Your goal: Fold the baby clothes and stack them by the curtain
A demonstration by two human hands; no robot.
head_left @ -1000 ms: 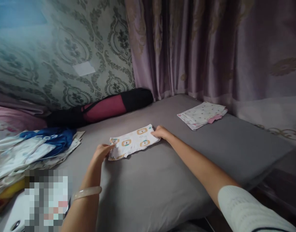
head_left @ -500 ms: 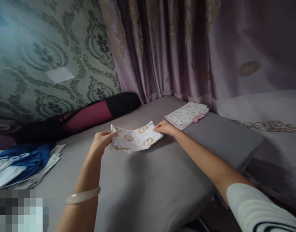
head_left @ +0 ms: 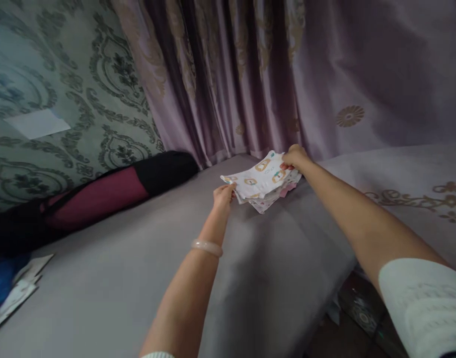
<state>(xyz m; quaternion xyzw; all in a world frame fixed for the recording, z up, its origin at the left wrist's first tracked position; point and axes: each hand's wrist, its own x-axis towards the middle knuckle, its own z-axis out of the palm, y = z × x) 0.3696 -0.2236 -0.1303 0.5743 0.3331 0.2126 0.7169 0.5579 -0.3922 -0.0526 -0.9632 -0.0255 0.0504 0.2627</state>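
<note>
A folded white cloth [head_left: 256, 180] printed with orange and green figures stretches between my two hands. Its near left corner is pinched by my left hand [head_left: 224, 194], which has a pale bangle on the wrist. At the opposite end, my right hand [head_left: 295, 158] grips the far right edge, fingers closed. Directly beneath lies a stack of folded printed cloths [head_left: 263, 204], mostly covered, with a pink edge showing at the right. Whether the upper cloth rests fully on the stack I cannot tell.
The grey bed sheet [head_left: 157, 278] spreads under everything. A long black and maroon bag [head_left: 101, 196] lies along the patterned wall. Purple curtains [head_left: 220, 99] hang behind the stack. At the left edge are blue fabric [head_left: 2, 283] and folded cloths [head_left: 23, 293].
Both hands have carried the printed cloth to the right and away from me, from over the bare sheet to over the stack. The view has turned right.
</note>
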